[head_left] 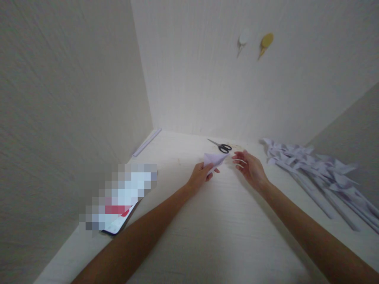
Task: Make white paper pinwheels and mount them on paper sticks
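My left hand (pixel 201 175) pinches a folded piece of pale lilac paper (pixel 214 159) and holds it just above the white table (pixel 207 232). Its fingers are closed on the paper's lower edge. My right hand (pixel 248 167) hovers a little to the right of the paper with its fingers spread apart and nothing in them. A pair of black-handled scissors (pixel 220 146) lies on the table just beyond the paper.
A pile of folded lilac paper pinwheels on rolled paper sticks (pixel 314 169) lies at the right. A blurred printed packet (pixel 118 199) lies at the left. A thin white stick (pixel 147 142) rests along the left wall. Two hooks (pixel 254 42) hang on the back wall.
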Motion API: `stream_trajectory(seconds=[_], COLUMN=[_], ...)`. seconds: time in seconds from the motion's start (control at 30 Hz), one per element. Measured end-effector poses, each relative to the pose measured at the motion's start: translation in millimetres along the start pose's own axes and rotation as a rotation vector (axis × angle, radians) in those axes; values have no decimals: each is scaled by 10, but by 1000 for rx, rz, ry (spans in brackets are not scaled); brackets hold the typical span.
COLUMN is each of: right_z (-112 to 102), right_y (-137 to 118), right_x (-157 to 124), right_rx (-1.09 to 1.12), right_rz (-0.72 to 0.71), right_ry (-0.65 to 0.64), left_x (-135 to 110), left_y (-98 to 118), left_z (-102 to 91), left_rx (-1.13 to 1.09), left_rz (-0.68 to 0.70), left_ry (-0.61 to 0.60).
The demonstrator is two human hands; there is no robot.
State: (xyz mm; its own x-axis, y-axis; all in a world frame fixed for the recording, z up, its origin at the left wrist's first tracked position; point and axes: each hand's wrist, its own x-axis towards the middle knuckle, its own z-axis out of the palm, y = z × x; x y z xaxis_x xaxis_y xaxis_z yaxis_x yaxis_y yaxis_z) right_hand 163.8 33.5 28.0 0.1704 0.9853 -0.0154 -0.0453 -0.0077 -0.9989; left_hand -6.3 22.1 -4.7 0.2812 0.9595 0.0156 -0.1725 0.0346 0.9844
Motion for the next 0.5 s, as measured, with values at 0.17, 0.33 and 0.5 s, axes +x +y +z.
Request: stream_trajectory(seconds=[0.17,0.33,0.5], right_z=[138,269,250], right_y=[116,282,378], right_x=[-485,-605,-590], right_rx=[406,376,402], right_rz=[307,202,96], right_ry=[-159,-186,-199], left_x=[-70,-173,-158], left_y=[-19,49,17], left_z=[26,73,51], left_rx=[463,712,445], left_rz=[223,379,192], left_ry=[93,116,82])
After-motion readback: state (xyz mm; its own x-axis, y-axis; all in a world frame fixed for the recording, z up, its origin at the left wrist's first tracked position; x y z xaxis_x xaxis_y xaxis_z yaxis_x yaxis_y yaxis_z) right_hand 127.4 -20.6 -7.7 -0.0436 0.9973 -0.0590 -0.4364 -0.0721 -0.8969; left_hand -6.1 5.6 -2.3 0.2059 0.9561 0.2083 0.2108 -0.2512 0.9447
